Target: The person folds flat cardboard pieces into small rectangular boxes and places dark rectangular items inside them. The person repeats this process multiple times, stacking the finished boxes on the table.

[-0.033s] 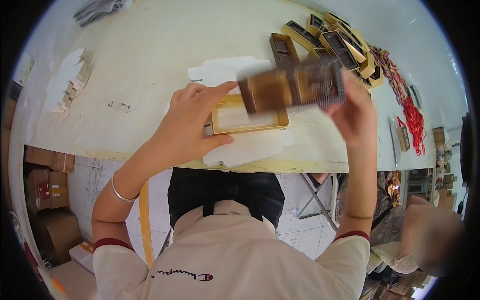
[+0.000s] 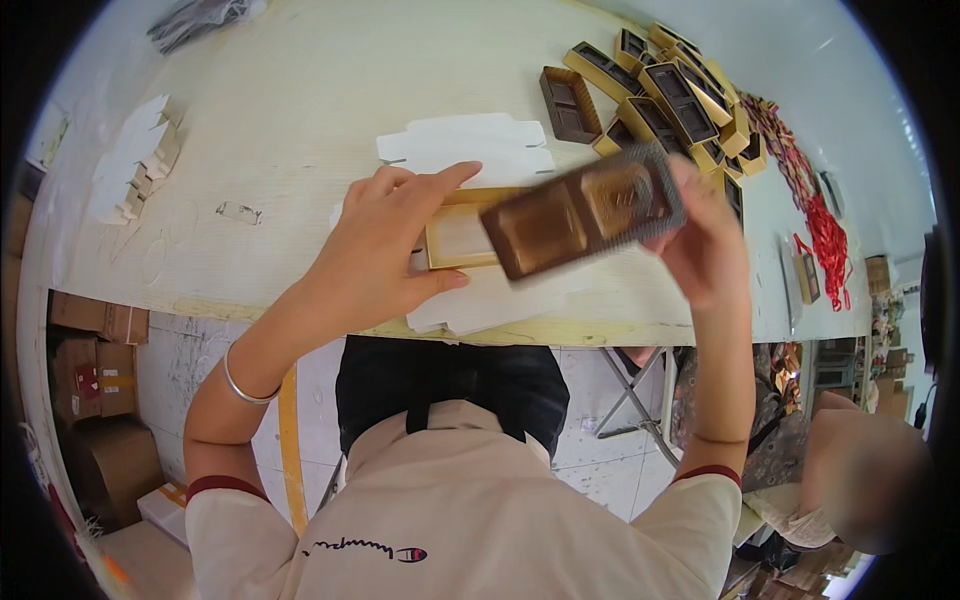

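My left hand [image 2: 385,235] steadies a gold-rimmed open box [image 2: 462,263] on the table, its thumb at the near side and its fingers at the far side. The part of the box's inside that shows is pale. Above the box's right side, my right hand [image 2: 708,225] grips a brown plastic tray [image 2: 545,235] with two recessed compartments by its right end. The tray is tilted and slightly blurred, and hides the right part of the box. Flat white cardboard [image 2: 465,138] lies under and around the box.
Gold boxes with dark trays [image 2: 680,100] are heaped at the far right, beside a loose brown tray [image 2: 570,104]. Red ribbons [image 2: 825,245] hang past them. Folded white cartons [image 2: 140,160] stand at the left. A person [image 2: 800,450] sits at the lower right.
My right hand has brought the tray slightly nearer to me and tilted it more, so it covers more of the box. My left hand and the box stay put.
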Motion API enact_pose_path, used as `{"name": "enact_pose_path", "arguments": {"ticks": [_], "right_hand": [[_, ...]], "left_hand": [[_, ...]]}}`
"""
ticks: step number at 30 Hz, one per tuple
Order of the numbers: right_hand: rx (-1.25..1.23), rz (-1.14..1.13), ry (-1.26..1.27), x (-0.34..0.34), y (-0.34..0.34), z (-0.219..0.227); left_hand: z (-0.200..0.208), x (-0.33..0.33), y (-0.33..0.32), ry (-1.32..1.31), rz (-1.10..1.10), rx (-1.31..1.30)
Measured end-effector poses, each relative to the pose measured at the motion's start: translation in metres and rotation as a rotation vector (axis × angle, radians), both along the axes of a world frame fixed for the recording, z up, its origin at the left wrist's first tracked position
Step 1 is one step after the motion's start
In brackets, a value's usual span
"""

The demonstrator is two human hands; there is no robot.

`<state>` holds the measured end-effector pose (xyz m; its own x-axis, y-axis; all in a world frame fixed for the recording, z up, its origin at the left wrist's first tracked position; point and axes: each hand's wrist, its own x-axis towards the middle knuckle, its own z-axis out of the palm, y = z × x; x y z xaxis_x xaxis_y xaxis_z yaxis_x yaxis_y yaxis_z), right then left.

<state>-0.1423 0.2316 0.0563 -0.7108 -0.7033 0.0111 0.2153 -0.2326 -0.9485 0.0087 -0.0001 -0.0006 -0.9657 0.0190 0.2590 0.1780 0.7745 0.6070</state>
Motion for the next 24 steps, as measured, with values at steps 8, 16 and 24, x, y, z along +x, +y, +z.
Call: {"name": "enact_pose_path", "arguments": {"ticks": [8, 16, 24], "right_hand": [[0.114, -0.083, -0.086, -0.002, 0.016, -0.032], [0.308, -0.086, 0.42, 0.015, 0.004, -0.044], [0.44, 0.088, 1.549, 0.006, 0.01, -0.027]], "left_hand": [[0.004, -0.005, 0.007, -0.005, -0.033, -0.011], [0.01, -0.007, -0.006, -0.08, -0.037, -0.101], [0.01, -0.014, -0.016, -0.116, -0.106, -0.018]]}}
